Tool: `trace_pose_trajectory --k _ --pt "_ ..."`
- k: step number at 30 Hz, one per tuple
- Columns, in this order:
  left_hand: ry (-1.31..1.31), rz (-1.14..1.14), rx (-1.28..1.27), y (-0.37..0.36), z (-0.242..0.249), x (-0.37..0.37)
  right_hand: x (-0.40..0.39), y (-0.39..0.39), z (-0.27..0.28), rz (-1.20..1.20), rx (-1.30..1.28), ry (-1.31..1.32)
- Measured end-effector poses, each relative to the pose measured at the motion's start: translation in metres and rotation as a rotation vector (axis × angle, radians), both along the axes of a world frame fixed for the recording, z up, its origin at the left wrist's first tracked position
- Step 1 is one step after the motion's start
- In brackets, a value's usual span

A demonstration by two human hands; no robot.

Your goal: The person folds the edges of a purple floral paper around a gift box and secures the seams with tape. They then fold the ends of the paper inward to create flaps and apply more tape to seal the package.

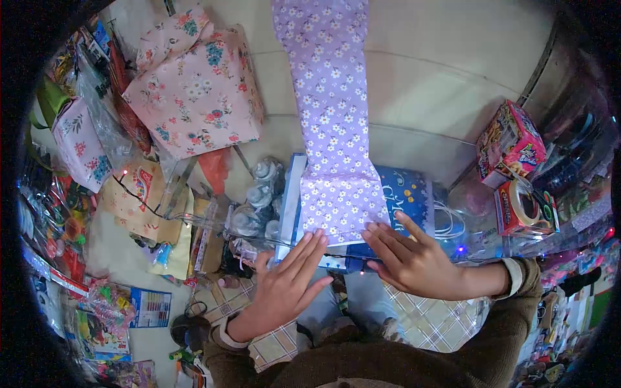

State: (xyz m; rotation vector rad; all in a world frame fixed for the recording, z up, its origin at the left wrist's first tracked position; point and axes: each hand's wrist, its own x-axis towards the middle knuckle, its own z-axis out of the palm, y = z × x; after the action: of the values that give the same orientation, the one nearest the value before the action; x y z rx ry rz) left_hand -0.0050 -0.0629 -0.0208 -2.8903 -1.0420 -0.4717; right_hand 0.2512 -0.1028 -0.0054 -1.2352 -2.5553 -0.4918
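Note:
A long strip of purple paper [333,116] with small white flowers runs from the top of the view down to the near edge of the counter. Across its lower part shows a crease, and its near end rests over a blue printed bag [411,194]. My left hand [284,284] has its fingers spread, with the fingertips touching the paper's lower left corner. On the lower right corner lie the fingers of my right hand [414,258], also spread and flat. Neither hand is closed round anything.
A pink floral wrapped package [200,97] stands at the upper left, near a smaller floral bag [83,143]. At the right, a pink box [511,142] sits behind a tape roll [522,200] and scissors [546,205]. Grey ornaments [262,194] lie left of the paper.

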Motion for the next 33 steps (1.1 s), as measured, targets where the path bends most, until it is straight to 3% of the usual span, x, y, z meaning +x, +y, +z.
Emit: trace_pose_trajectory --k 6,7,11,14,15,18,20,24,30,31,33 --pt "-0.201 -0.036 -0.087 -0.001 0.004 0.01 -0.019 0.021 0.026 -0.047 -0.098 -0.138" --pt "-0.305 -0.058 -0.149 0.001 0.004 0.011 -0.025 0.029 0.029 0.094 0.117 -0.021" --pt "-0.672 0.023 -0.533 0.011 0.003 0.004 -0.046 0.027 0.02 0.039 -0.055 -0.157" --pt "-1.062 -0.138 -0.527 0.017 -0.01 0.011 -0.045 0.029 0.023 0.007 -0.117 -0.141" --pt "-0.973 -0.094 -0.286 0.022 -0.02 0.007 -0.042 0.032 0.024 0.014 -0.111 -0.048" --pt "-1.109 0.014 -0.136 0.016 -0.035 0.01 -0.02 0.043 0.031 0.046 -0.178 0.271" --pt "-1.107 -0.017 -0.121 0.015 -0.036 0.022 -0.008 0.048 0.034 0.075 -0.34 0.549" --pt "-0.992 0.019 -0.112 0.016 -0.019 0.052 -0.006 0.051 0.025 0.026 -0.418 0.723" --pt "-0.914 0.18 -0.236 0.029 0.001 0.062 -0.017 0.047 0.022 0.23 -0.449 0.672" --pt "-0.959 0.164 -0.226 0.03 0.005 0.063 -0.016 0.05 0.036 0.256 -0.562 0.59" --pt "-0.932 0.182 -0.217 0.031 0.007 0.066 0.003 0.07 0.046 0.343 -0.515 0.362"
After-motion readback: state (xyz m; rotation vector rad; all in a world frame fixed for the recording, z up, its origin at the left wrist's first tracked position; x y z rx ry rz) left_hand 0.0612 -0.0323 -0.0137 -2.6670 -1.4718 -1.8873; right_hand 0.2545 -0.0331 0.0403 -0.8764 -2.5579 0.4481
